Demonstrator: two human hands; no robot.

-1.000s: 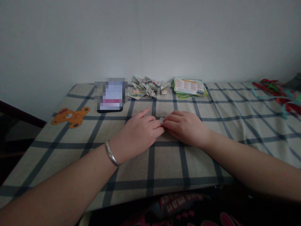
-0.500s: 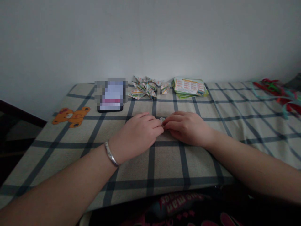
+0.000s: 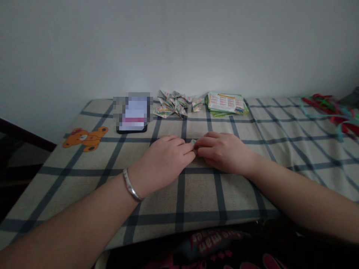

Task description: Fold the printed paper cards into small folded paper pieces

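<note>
My left hand and my right hand meet fingertip to fingertip over the middle of the checked tablecloth. Both are closed on a small folded paper, of which only a pale tip shows between the fingers; the rest is hidden. Beyond my hands, several folded paper pieces with printed patterns lie in a loose heap. Right of the heap rests a stack of printed paper sheets, green at the edges.
A phone, partly blurred out, lies at the back left. An orange bear cutout is near the table's left edge. Red, green and pale blue ribbons lie at the far right. A white wall borders the table's back.
Both hands stay closed on the folded paper. My left hand and wrist have shifted very slightly; the things on the table have not moved.
</note>
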